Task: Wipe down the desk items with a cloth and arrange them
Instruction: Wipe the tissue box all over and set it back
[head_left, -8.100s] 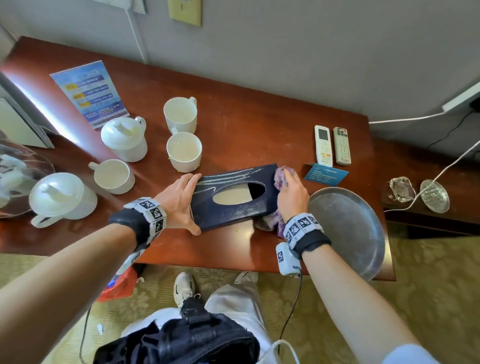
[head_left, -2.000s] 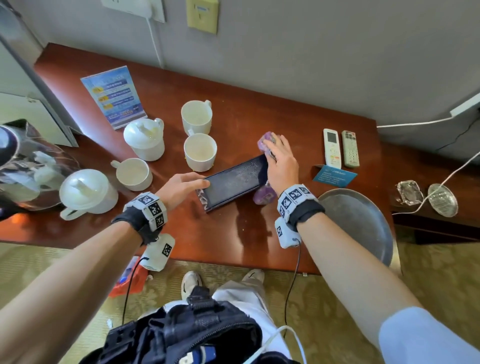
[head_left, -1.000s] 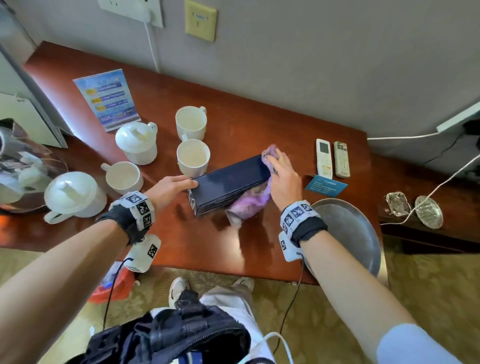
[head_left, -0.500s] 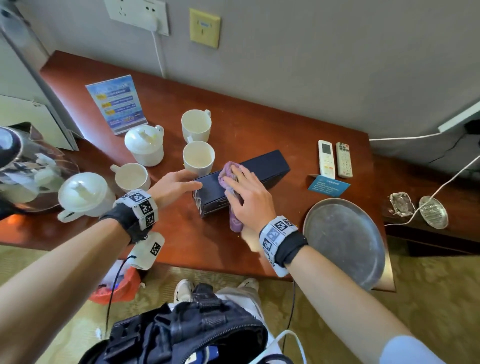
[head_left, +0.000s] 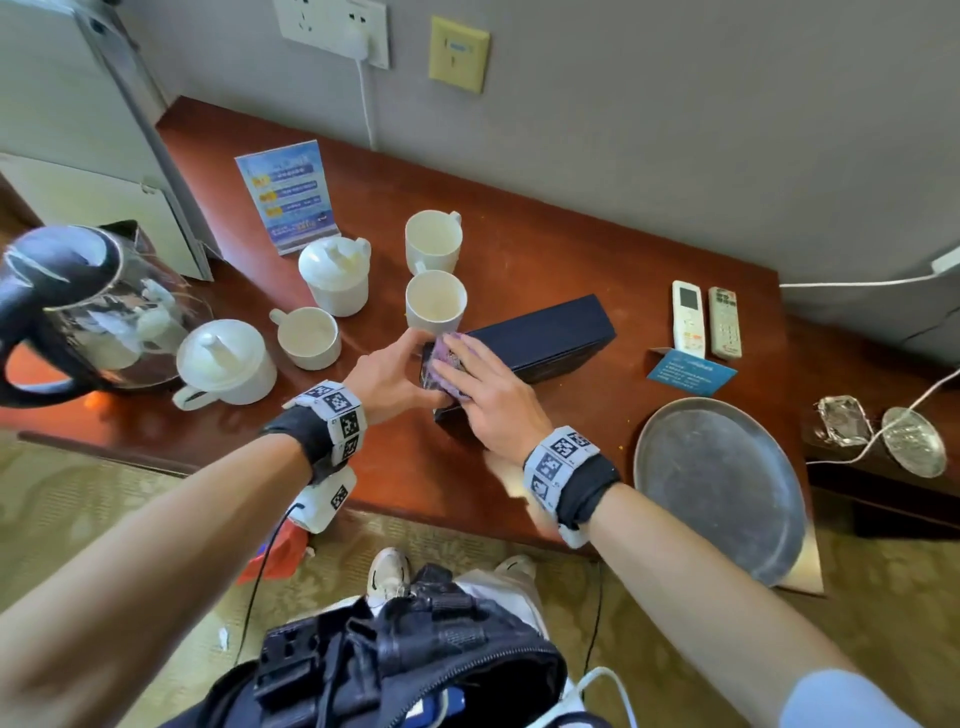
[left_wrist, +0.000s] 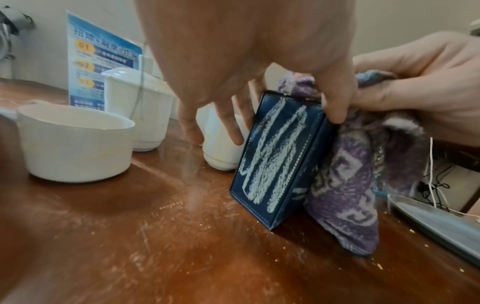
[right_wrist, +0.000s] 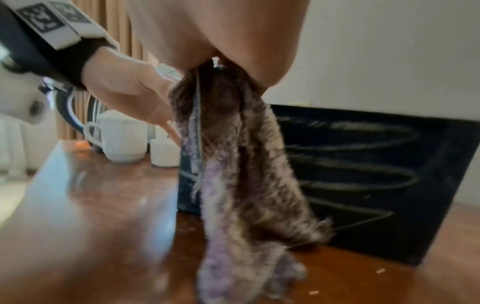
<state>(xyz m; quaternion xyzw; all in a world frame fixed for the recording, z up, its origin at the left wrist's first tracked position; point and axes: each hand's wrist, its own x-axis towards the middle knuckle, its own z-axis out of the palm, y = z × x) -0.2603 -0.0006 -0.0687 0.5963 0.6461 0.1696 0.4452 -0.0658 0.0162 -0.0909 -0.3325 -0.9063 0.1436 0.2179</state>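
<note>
Your left hand (head_left: 387, 376) grips the dark box (head_left: 540, 338) on edge, steadying it, so your flat right hand (head_left: 493, 400) can press the purple cloth (left_wrist: 345, 185) along it

Desk (head_left: 519, 249) layout
Box (head_left: 545, 335) at centre; cups (head_left: 435, 304) left and behind, remotes (head_left: 706, 319) right, tray (head_left: 719, 488) near right.
</note>
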